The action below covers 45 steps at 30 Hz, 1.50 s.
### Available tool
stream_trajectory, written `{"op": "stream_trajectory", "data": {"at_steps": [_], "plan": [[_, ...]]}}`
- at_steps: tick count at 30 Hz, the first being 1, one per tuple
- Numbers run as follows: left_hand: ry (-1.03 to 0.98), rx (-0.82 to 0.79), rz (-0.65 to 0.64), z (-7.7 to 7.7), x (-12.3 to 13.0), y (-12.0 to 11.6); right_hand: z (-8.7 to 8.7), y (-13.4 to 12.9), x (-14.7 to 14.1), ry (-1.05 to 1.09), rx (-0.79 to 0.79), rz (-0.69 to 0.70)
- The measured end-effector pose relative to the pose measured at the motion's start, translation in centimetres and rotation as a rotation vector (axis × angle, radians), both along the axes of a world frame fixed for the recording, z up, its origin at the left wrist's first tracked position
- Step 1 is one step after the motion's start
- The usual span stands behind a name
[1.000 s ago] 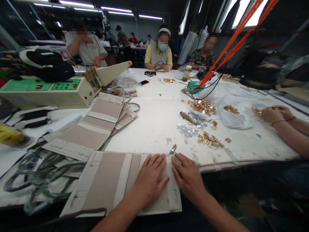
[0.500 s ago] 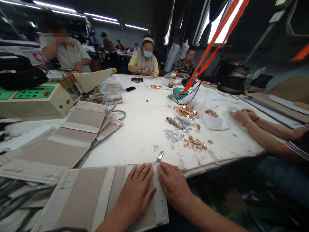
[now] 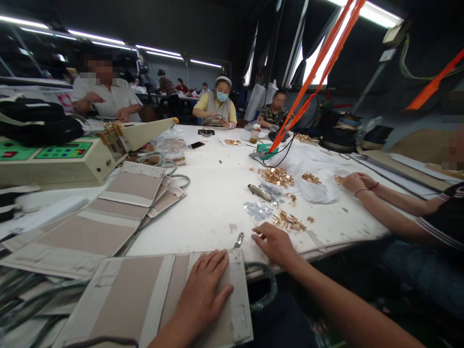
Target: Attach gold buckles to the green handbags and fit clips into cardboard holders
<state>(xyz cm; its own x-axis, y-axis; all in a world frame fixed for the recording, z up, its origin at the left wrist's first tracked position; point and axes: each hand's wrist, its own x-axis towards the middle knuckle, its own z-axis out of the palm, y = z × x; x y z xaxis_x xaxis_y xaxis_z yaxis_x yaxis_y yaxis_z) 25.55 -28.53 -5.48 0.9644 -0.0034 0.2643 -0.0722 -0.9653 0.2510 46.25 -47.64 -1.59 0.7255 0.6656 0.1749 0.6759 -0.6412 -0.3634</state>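
My left hand (image 3: 207, 285) lies flat, fingers stretched out, on a stiff grey-beige panel (image 3: 126, 295) with pale strips across it. From the panel's right edge a dark green, plastic-wrapped handle loop (image 3: 271, 287) sticks out. A small silver metal tab (image 3: 239, 239) on a green strap shows at the panel's far edge. My right hand (image 3: 276, 244) is off the panel, over the table's near edge, its fingers loosely bent and apart with nothing visible in them. It is nearest to gold metal fittings (image 3: 290, 221) and thin silver plates (image 3: 258, 211).
More panels (image 3: 108, 217) with handles are stacked at left, beside a cream machine (image 3: 72, 162). A grey-brown tool (image 3: 259, 192) and a gold fittings pile (image 3: 277, 177) lie mid-table. Orange strips (image 3: 311, 82) hang over a green block. A co-worker's hands (image 3: 357, 182) are at right; other people sit beyond.
My right hand has lifted off the panel and moved right and forward toward the metal pieces, uncovering the handle loop. My left hand stays on the panel. The view has shifted slightly.
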Motion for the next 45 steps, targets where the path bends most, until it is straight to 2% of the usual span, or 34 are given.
{"op": "stream_trajectory", "data": {"at_steps": [3,7,14,19,22,24,28,31,34,39,45], "plan": [[0.036,-0.04,0.016,0.1,0.0,-0.1,-0.2,-0.1,4.5,-0.008,-0.11,-0.198],[0.066,-0.06,0.031,0.3,0.1,-0.3,-0.6,0.9,7.7,-0.007,-0.188,-0.282],[0.088,-0.092,0.042,0.7,0.1,-0.5,-1.3,1.5,8.4,0.004,-0.221,-0.363],[0.102,-0.13,0.048,0.7,0.0,-0.7,-0.7,0.7,8.6,0.05,-0.16,-0.36],[0.108,-0.152,0.056,0.8,-0.2,-0.9,0.2,0.3,7.7,0.078,-0.105,-0.304],[0.116,-0.167,0.059,1.0,-0.2,-1.0,0.9,0.3,6.0,0.149,-0.033,-0.222],[0.125,-0.184,0.074,1.6,-0.3,-1.2,2.1,1.1,0.4,0.575,0.188,0.063],[0.128,-0.188,0.077,1.7,-0.3,-1.3,2.3,2.2,-3.2,0.743,0.194,0.211],[0.126,-0.191,0.072,1.7,-0.3,-1.3,1.6,3.1,-4.5,0.754,0.174,0.211],[0.108,-0.207,0.064,1.7,-0.3,-1.4,0.6,3.7,-4.1,0.723,0.133,0.16],[0.105,-0.199,0.069,1.5,-0.4,-1.3,0.7,3.9,-4.4,0.579,0.068,0.149]]}}
